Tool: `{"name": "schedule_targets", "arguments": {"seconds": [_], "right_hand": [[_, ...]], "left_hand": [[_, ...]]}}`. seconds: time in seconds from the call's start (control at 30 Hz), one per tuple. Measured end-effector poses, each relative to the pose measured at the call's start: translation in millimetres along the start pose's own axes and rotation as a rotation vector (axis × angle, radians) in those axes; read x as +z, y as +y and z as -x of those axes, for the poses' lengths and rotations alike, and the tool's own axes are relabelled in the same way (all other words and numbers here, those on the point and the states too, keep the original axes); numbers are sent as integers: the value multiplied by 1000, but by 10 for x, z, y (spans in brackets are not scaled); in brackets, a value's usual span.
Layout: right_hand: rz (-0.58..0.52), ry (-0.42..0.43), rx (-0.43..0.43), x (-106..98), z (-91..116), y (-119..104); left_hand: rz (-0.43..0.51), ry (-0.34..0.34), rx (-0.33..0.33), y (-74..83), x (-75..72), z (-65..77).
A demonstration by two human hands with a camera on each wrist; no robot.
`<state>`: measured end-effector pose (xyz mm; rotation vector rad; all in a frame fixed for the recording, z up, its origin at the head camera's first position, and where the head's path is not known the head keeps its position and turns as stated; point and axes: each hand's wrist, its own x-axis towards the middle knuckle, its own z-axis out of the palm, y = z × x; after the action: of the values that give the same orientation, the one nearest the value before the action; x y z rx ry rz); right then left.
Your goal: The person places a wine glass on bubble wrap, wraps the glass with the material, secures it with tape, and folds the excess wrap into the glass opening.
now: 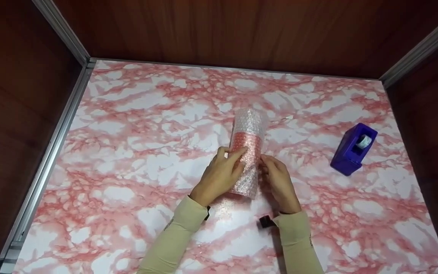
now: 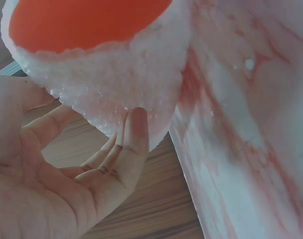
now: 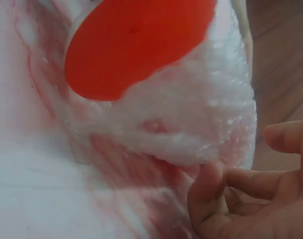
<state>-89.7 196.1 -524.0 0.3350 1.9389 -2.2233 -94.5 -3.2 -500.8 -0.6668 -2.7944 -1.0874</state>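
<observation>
A red cylinder (image 1: 247,140) lies on the tabletop, rolled up in clear bubble wrap (image 1: 250,120) that reaches past its far end. Its flat red-orange end (image 2: 86,25) faces the left wrist camera. My left hand (image 1: 221,171) rests on the roll from the left, with its fingers spread over the wrap. On the right side, my right hand (image 1: 280,180) pinches the wrap's edge low down near the table. In the right wrist view the right fingertips (image 3: 211,179) meet at that edge, beside the red end. What exactly the red cylinder is cannot be told.
A purple tape dispenser (image 1: 352,150) with a roll of clear tape (image 1: 364,142) stands to the right. The tabletop (image 1: 146,182) has a red and white marbled cover. Dark wooden panels (image 1: 219,34) with metal edging enclose the back and both sides.
</observation>
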Motion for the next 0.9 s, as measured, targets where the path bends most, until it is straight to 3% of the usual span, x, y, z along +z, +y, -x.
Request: {"name": "schedule_targets", "arguments": {"seconds": [0.17, 0.37, 0.6, 0.9], "right_hand": [[218, 98, -85, 10, 93, -81], [459, 139, -257, 24, 174, -133], [572, 121, -478, 44, 231, -177], [670, 86, -599, 7, 193, -124]], "left_hand": [[74, -70, -54, -26, 33, -4], [189, -154, -113, -82, 66, -4], [264, -205, -111, -160, 82, 41], [320, -255, -161, -197, 43, 61]]}}
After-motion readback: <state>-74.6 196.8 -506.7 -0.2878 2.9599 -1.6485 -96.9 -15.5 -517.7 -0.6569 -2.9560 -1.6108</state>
